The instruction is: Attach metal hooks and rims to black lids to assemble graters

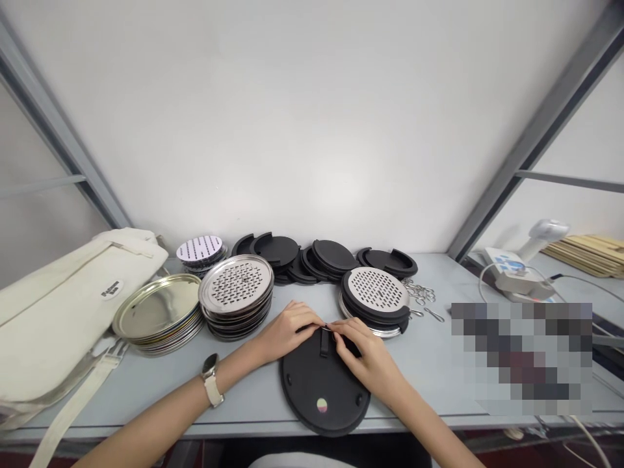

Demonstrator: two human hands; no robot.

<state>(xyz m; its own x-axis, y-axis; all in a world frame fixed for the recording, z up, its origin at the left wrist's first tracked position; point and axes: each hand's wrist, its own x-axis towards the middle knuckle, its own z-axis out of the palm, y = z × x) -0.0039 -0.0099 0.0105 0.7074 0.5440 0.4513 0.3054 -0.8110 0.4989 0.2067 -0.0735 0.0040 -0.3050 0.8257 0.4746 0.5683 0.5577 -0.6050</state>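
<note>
A round black disc (319, 390) with a small coloured sticker lies flat at the table's front edge. My left hand (287, 328) and my right hand (363, 357) meet at its far rim. Both are pinched closed round a small part at a black tab on the disc; what the fingers hold is too small to name. A watch sits on my left wrist.
Stacks of perforated metal plates (236, 289), plain metal pans (158, 312) and black rings (302, 257) line the back. An assembled stack (375, 296) and loose metal clips (422, 296) lie to the right. A cream bag (58, 305) is at left, a scanner (521, 260) at right.
</note>
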